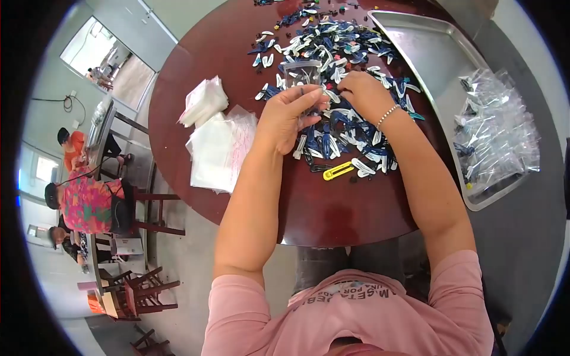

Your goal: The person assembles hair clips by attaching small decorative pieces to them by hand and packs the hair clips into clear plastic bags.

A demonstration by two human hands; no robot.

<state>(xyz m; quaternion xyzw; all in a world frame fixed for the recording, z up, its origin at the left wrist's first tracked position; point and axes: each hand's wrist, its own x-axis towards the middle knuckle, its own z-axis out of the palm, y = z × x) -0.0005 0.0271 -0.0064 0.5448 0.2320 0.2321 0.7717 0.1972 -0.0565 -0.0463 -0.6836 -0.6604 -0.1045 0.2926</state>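
At the upper centre of the frame, the left hand (pixel 289 115) is pinching a small clear bag (pixel 301 72) between thumb and fingers, above a pile of blue, white and black hair clips (pixel 338 44) on the round counter (pixel 237 53). Just right of it, the right hand (pixel 367 95) is reaching into the pile with bent fingers; whether it is gripping a clip is hidden. A yellow clip (pixel 338 171) is lying at the pile's lower edge. Left of centre, stacks of clear bags (pixel 215 151) are resting, and at the right, a metal tray (pixel 424 56) is holding filled bags (pixel 499 130).
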